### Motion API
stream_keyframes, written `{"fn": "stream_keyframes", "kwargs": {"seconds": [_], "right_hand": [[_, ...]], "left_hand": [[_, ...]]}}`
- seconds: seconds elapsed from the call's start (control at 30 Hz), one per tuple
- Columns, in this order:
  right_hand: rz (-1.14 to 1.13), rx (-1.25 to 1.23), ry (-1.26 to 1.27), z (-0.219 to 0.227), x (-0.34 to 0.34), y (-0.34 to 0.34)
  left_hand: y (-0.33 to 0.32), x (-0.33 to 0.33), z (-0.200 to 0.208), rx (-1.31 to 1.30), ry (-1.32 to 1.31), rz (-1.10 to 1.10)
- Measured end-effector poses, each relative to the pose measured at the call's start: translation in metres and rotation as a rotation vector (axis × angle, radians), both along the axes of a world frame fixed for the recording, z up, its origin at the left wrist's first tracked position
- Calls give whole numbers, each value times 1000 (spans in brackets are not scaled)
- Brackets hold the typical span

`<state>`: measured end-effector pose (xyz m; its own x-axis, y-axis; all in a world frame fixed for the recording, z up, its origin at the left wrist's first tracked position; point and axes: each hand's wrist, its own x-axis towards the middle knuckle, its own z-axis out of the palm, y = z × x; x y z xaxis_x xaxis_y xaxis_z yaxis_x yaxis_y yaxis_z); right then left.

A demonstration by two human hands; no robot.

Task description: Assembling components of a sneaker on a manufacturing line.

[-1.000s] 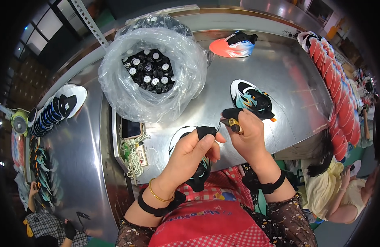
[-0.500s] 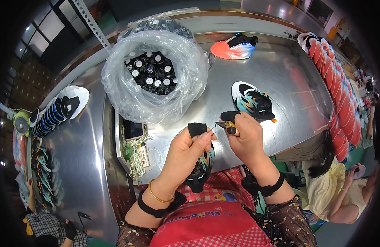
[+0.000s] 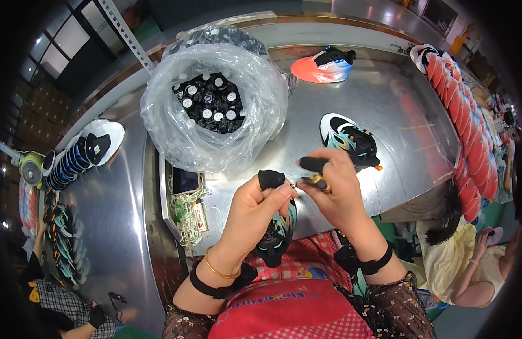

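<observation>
My left hand [image 3: 262,200], a black finger cover on one finger, pinches something small and thin between thumb and fingertips. Just below it, partly hidden by the hand, is a black and teal shoe upper [image 3: 274,242] at the front of the bench. My right hand [image 3: 339,183], also with a black finger cover, closes around a small tool with a yellow and black handle [image 3: 317,181]. Its thin tip meets the left fingertips. Another white, black and teal shoe upper [image 3: 349,140] lies beyond my right hand.
A clear plastic bag [image 3: 159,121] of black pieces with white discs stands at the back left. A red and white shoe upper [image 3: 323,66] lies at the back. Tangled cord [image 3: 188,220] and a phone [image 3: 185,179] sit in a side tray. Stacked red uppers [image 3: 463,127] line the right edge.
My right hand has opened its index finger upward and shifted slightly toward the left fingertips, bringing the tool's tip to them. The left hand stays nearly in place.
</observation>
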<state>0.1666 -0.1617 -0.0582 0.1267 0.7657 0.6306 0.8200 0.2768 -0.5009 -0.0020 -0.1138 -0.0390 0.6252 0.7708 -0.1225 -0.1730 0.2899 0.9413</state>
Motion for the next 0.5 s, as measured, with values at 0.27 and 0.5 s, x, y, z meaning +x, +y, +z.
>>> {"fn": "stream_keyframes", "kwargs": {"seconds": [0.27, 0.5], "right_hand": [[301, -508, 943, 0, -16, -22], [346, -516, 871, -6, -13, -21]], "left_hand": [[4, -1, -3, -13, 20, -2], [5, -3, -2, -9, 42, -52]]}}
